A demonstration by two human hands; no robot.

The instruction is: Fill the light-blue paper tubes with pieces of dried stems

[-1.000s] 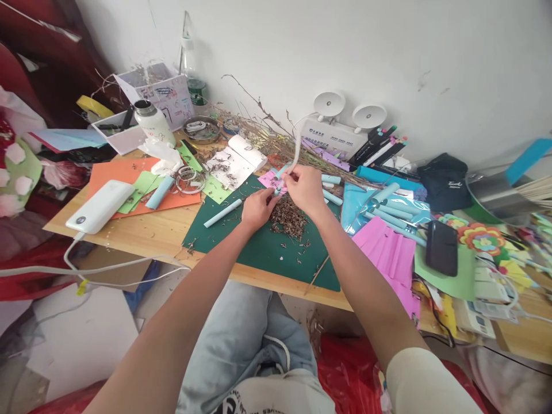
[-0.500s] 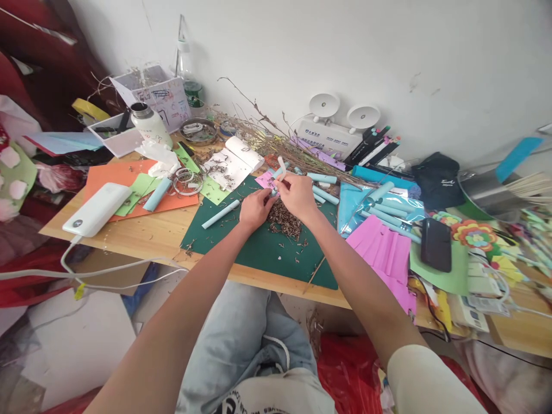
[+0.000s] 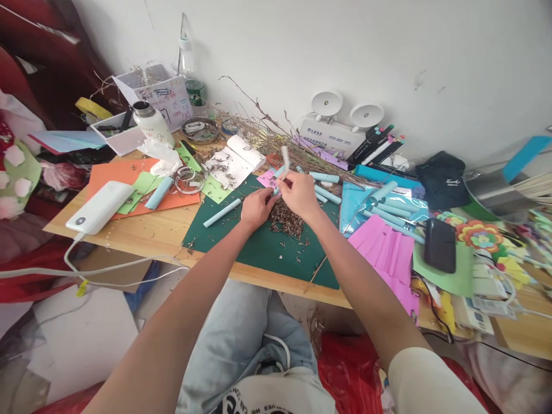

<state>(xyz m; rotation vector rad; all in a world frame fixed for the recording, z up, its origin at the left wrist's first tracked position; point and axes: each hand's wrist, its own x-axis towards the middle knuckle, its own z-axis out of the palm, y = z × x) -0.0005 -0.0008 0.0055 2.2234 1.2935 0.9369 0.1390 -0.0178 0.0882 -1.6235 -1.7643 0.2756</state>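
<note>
My left hand (image 3: pixel 256 208) is closed, its thumb and fingertips pinching a light-blue paper tube (image 3: pixel 276 192), mostly hidden by the fingers. Close beside it, my right hand (image 3: pixel 297 194) pinches a thin whitish strip (image 3: pixel 285 156) that stands up above the fingers. The strip's material is unclear. Both hands are over a green cutting mat (image 3: pixel 267 254). Just below them lies a heap of dry brown plant bits (image 3: pixel 288 219). Another light-blue tube (image 3: pixel 222 213) rests on the mat to the left, and a small pink paper (image 3: pixel 264 179) lies behind my left hand.
A power bank (image 3: pixel 100 207), orange paper (image 3: pixel 103 172) and an open bottle (image 3: pixel 153 125) stand at left. Dry twigs (image 3: pixel 259 127) lie along the wall. More blue tubes (image 3: pixel 390 210), pink folded paper (image 3: pixel 383 247) and a black phone-like device (image 3: pixel 440 245) are at right.
The whitish strip, bent over at its top before, now stands straighter and reaches higher. My right hand has shifted slightly; my left hand keeps its place.
</note>
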